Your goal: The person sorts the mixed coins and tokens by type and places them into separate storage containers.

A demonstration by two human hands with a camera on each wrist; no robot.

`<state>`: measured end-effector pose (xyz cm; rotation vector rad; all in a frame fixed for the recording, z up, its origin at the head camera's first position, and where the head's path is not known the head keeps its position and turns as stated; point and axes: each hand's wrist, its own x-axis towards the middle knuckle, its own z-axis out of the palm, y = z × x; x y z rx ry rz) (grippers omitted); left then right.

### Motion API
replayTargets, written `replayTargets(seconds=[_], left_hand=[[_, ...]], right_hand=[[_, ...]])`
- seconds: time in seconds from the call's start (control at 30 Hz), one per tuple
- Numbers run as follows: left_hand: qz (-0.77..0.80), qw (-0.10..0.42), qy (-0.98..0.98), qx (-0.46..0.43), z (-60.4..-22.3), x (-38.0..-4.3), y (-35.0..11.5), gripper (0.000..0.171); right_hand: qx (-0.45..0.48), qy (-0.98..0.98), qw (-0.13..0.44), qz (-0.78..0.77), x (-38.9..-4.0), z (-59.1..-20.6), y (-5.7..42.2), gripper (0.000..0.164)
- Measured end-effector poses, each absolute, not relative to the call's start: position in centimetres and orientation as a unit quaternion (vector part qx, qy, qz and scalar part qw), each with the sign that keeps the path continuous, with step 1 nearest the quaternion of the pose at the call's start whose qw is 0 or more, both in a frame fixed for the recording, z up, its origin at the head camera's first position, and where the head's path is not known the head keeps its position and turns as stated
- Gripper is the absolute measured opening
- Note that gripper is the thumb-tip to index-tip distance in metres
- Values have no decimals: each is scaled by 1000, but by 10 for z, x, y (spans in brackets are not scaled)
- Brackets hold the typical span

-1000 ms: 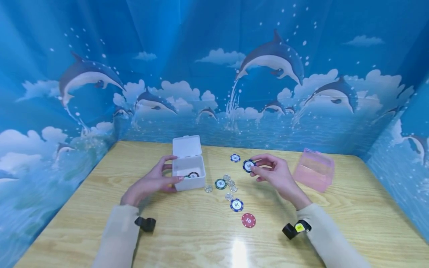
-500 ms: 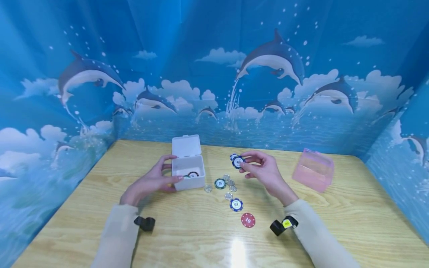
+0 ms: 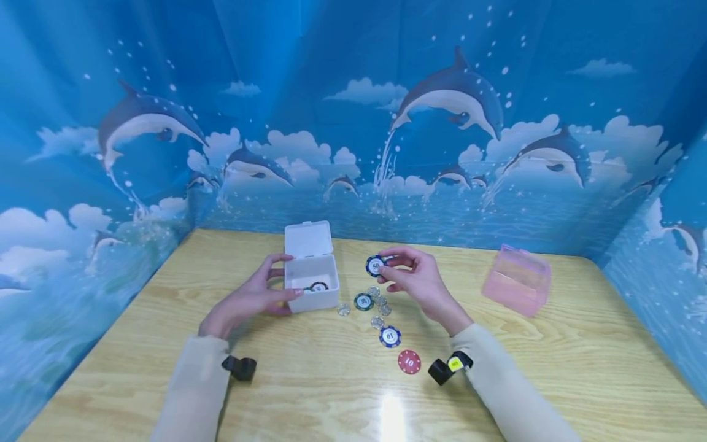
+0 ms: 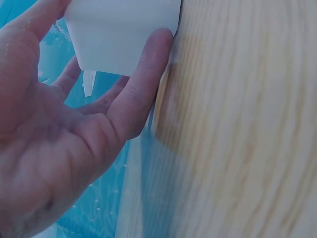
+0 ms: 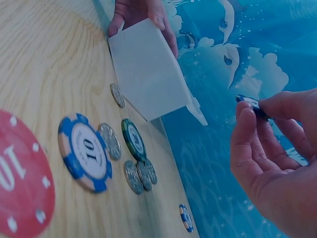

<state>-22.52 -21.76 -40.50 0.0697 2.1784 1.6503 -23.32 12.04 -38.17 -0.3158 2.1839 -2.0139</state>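
My left hand (image 3: pixel 254 301) grips the left side of a white lidded box (image 3: pixel 327 300), its thumb at the front rim; the lid (image 3: pixel 307 240) stands raised at the back. Inside the box lies a dark-rimmed poker chip (image 3: pixel 318 286), partly hidden by the front wall. Between thumb and fingers, my right hand (image 3: pixel 417 279) pinches a dark blue poker chip (image 3: pixel 374 266) in the air, right of the box. In the right wrist view this chip (image 5: pixel 251 104) appears nearly edge-on. Another blue chip (image 5: pixel 185 218) lies on the table, mostly covered by the right hand in the head view.
On the wooden table (image 3: pixel 309 380) lie a green chip (image 3: pixel 364 301), a blue chip marked 10 (image 3: pixel 390 336), a red chip (image 3: pixel 409 362) and several silver coins (image 3: pixel 377 323). A pink translucent box (image 3: pixel 519 281) sits at the right. A dolphin-print curtain (image 3: pixel 353 110) hangs behind.
The right hand has moved left with the blue chip, passing over the chip lying at the back and nearing the white box. The left hand and the box have stayed in place.
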Motion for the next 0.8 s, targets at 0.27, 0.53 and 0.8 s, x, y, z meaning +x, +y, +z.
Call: replayTargets(seconds=[0.27, 0.53, 0.8], left_hand=[[592, 204, 779, 23, -405, -226, -217, 94], [592, 205, 780, 22, -404, -227, -217, 94], [583, 201, 787, 20, -404, -226, -216, 95]], right_hand=[[-102, 725, 92, -675, -237, -387, 107, 38], [-99, 720, 105, -679, -241, -391, 92, 36], [-98, 720, 113, -677, -242, -396, 77, 36]])
